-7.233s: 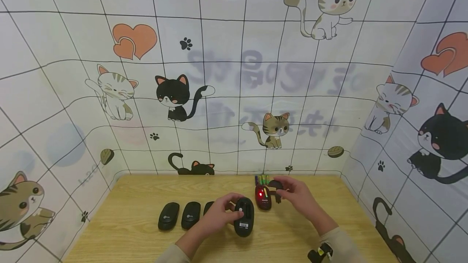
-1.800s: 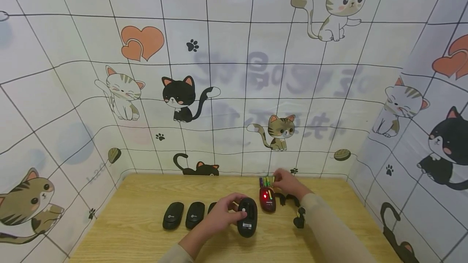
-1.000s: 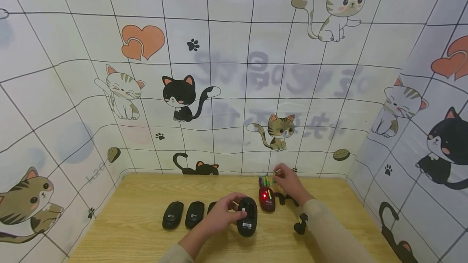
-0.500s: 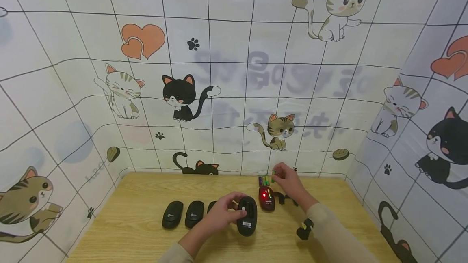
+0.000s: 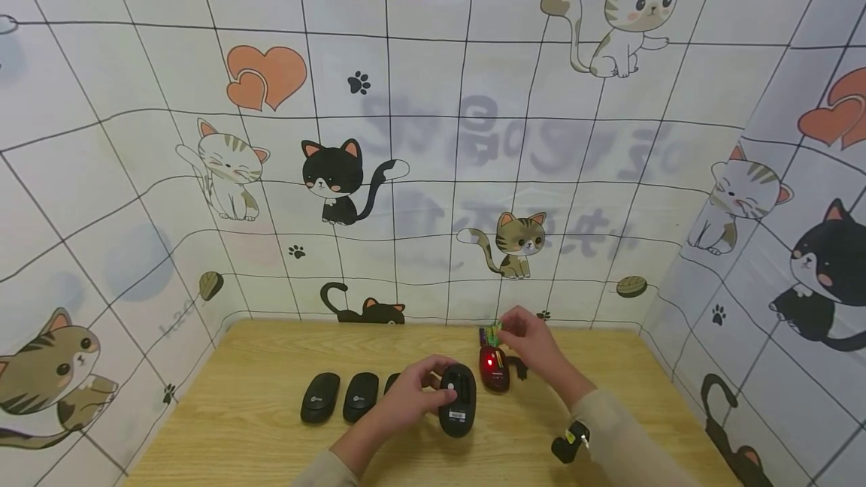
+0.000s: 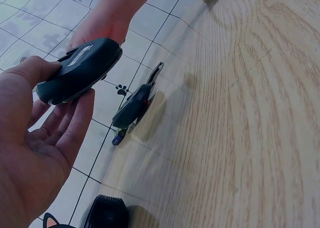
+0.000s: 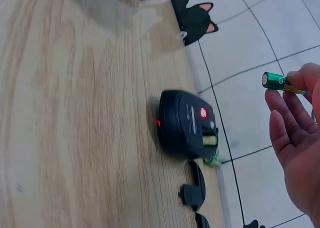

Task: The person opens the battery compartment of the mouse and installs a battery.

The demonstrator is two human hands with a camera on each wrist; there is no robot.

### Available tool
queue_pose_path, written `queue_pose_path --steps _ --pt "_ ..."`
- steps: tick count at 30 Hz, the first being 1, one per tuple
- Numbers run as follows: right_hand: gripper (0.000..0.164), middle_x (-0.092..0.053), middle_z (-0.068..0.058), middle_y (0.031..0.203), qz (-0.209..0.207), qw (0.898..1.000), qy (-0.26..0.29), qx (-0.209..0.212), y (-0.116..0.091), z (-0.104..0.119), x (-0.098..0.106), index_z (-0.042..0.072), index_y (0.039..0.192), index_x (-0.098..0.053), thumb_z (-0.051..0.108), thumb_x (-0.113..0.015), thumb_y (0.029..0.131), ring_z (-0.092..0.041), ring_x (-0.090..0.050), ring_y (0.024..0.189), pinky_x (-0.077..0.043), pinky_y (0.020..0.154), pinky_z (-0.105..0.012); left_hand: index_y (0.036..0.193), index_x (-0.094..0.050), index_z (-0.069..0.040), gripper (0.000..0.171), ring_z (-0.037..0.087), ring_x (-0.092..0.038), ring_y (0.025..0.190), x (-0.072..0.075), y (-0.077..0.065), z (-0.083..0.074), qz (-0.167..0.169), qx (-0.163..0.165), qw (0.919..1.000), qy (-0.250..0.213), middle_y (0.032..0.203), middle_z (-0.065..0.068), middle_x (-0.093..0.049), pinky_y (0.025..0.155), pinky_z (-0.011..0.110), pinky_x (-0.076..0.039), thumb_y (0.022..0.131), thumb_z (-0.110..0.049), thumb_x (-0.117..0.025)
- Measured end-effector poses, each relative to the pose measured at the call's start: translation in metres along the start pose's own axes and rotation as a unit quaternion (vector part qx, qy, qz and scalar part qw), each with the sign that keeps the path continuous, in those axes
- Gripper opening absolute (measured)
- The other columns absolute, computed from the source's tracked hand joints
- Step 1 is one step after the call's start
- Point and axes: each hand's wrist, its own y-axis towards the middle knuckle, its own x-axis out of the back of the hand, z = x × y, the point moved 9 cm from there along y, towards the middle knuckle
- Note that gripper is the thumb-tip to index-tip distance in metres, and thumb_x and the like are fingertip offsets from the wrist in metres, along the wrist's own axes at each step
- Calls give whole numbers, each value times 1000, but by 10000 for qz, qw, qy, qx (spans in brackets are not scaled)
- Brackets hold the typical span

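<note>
My left hand (image 5: 409,399) grips a black computer mouse (image 5: 458,412) tilted with its underside up and its battery compartment uncovered. In the left wrist view, the thumb presses on that underside and the fingers support the other side. My right hand (image 5: 536,343) pinches a green and gold battery (image 7: 274,81) between thumb and fingers, in the air. Below it a dark red mouse (image 5: 495,380) lies upside down, its red light glowing and a battery (image 7: 210,140) in its slot. Behind this mouse lie several batteries (image 5: 486,337), partly hidden by my right hand.
Two black mice, the left one (image 5: 320,399) and the middle one (image 5: 361,398), lie on the wooden table (image 5: 264,355). A third (image 5: 391,380) is mostly behind my left hand. Dark battery covers (image 7: 192,193) lie beside the red mouse. A cat-print sheet (image 5: 419,171) closes off the back.
My right hand has put a dark battery cover down beside the red mouse, reached to the batteries and picked one up, now moving slightly left. The left hand keeps its hold on the mouse.
</note>
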Motion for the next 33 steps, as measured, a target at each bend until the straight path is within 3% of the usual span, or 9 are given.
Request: queue_pose_path --steps 5,12,19,26,33 --pt "18 -74 -10 104 64 9998 156 -99 -9 11 -5 5 113 -70 4 -81 99 -28 -75 96 -66 86 -48 140 -70 -19 40 25 -67 104 0 1 1 -11 -8 10000 0 123 9 -65 75 37 -69 102 -13 -80" --pt "19 -75 -11 107 419 9980 424 -189 -24 26 -16 6 117 -70 9 -81 102 -33 -74 101 -66 86 -58 140 -70 -19 40 25 -67 104 0 1 1 -45 5 9999 94 123 8 -66 74 36 -68 102 -13 -80" --pt "19 -77 -10 108 854 9950 383 343 -38 49 -30 4 115 -71 9 -82 101 -21 -77 101 -65 86 -37 140 -70 -19 40 24 -68 103 0 2 2 -32 -15 10000 73 124 8 -65 74 36 -68 102 -13 -80" --pt "18 -75 -10 105 1303 9876 676 552 -49 62 -45 3 116 -70 9 -80 102 -23 -76 99 -65 88 -40 141 -70 -22 39 25 -67 104 0 2 2 10 -69 9999 147 125 7 -65 75 36 -68 103 -16 -79" --pt "17 -74 -13 105 1458 9850 638 664 -55 66 -55 2 115 -70 9 -79 103 -19 -72 96 -62 85 -30 141 -69 -20 40 24 -68 103 -1 2 1 16 -95 9999 96 125 7 -65 74 37 -68 103 -16 -79"
